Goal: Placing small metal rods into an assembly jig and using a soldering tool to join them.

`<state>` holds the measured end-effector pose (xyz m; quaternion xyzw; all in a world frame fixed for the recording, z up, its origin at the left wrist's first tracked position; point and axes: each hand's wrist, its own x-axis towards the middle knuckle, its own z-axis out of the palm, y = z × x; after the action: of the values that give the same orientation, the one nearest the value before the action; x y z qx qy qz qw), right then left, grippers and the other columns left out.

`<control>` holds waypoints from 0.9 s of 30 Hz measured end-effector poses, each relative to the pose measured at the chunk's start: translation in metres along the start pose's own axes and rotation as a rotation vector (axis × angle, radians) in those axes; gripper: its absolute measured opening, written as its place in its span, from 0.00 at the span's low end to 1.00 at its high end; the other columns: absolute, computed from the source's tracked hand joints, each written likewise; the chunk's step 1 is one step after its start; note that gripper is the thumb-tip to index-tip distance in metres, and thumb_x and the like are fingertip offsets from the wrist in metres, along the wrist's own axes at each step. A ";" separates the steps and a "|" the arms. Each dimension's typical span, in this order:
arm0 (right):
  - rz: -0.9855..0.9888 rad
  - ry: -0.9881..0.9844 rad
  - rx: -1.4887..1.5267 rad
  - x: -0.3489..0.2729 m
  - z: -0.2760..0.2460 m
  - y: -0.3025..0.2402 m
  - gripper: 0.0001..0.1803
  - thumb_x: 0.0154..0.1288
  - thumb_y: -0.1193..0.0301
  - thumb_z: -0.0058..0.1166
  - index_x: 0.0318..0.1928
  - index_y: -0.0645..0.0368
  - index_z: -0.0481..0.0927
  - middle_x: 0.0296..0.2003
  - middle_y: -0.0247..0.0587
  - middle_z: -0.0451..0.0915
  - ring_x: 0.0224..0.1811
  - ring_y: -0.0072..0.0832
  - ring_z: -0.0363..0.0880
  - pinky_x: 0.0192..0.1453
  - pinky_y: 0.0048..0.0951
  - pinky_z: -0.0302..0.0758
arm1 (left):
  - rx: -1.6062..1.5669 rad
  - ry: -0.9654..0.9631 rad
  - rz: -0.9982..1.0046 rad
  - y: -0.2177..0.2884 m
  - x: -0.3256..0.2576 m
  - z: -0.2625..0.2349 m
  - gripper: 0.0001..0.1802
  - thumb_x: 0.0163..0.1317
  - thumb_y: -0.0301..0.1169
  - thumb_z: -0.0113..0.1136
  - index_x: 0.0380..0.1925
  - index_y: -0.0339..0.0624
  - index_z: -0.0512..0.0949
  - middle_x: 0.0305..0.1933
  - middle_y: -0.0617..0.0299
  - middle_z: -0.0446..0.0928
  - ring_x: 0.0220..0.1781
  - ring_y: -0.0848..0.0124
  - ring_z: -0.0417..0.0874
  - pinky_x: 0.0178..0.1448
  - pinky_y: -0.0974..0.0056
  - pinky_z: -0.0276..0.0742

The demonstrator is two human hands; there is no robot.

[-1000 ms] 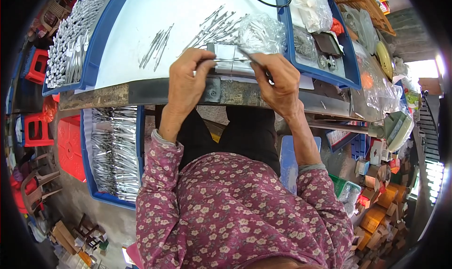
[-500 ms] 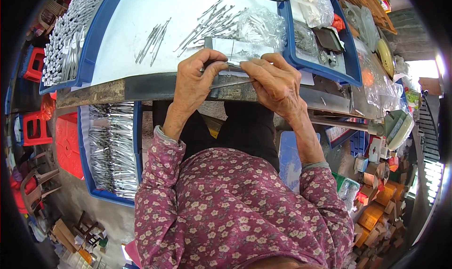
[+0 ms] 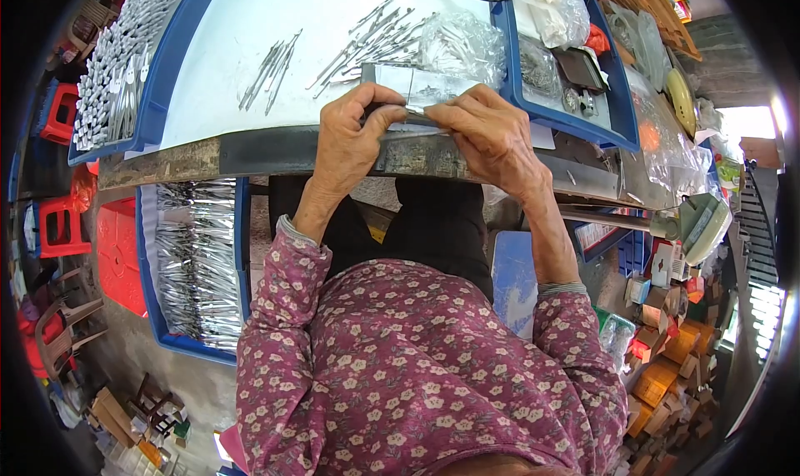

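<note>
My left hand (image 3: 354,134) and my right hand (image 3: 492,130) meet over the near edge of the white work surface (image 3: 250,43). Between them they pinch a small clear plastic sleeve (image 3: 421,89) with a thin metal pin in it. The left thumb and forefinger grip its near left end; the right fingers hold its right side. Loose metal pins (image 3: 371,34) lie scattered just beyond the hands, with a smaller bunch (image 3: 271,64) to the left. A crumpled clear bag (image 3: 462,43) lies behind the sleeve.
A blue tray (image 3: 117,76) of packed sleeves stands at the far left. Another blue bin (image 3: 196,268) of packed sleeves sits on the floor at my left. Small parts and bags (image 3: 575,76) fill the right tray. Red stools (image 3: 58,226) and cardboard boxes (image 3: 667,368) crowd the floor.
Both hands have drawn closer together and toward the table's near edge, the right hand now gripping the sleeve instead of holding a pin above it.
</note>
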<state>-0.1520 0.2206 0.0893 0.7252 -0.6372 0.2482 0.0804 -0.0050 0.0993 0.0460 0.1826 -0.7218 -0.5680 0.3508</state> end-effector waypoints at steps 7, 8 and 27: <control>0.033 0.026 -0.081 0.006 0.020 0.024 0.15 0.44 0.82 0.53 0.35 0.52 0.76 0.25 0.32 0.74 0.32 0.32 0.72 0.32 0.30 0.72 | 0.365 0.097 0.274 -0.014 0.012 0.007 0.04 0.50 0.20 0.56 0.27 0.36 0.77 0.28 0.56 0.75 0.32 0.63 0.77 0.36 0.63 0.68; 0.029 0.023 -0.079 0.006 0.022 0.025 0.15 0.44 0.82 0.53 0.35 0.52 0.76 0.25 0.32 0.74 0.32 0.32 0.72 0.32 0.30 0.72 | 0.526 0.136 0.338 -0.016 0.012 0.009 0.03 0.49 0.21 0.56 0.26 0.38 0.77 0.28 0.56 0.74 0.32 0.61 0.76 0.37 0.61 0.66; 0.265 0.122 0.205 0.038 0.029 0.004 0.12 0.61 0.70 0.52 0.41 0.65 0.73 0.34 0.45 0.78 0.36 0.30 0.76 0.35 0.26 0.70 | 0.495 0.157 0.297 -0.030 0.013 0.008 0.03 0.45 0.23 0.60 0.22 0.41 0.77 0.28 0.62 0.70 0.36 0.63 0.71 0.37 0.61 0.62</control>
<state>-0.1460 0.1739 0.0805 0.6230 -0.6925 0.3636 0.0111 -0.0235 0.0872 0.0204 0.1985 -0.8277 -0.3014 0.4297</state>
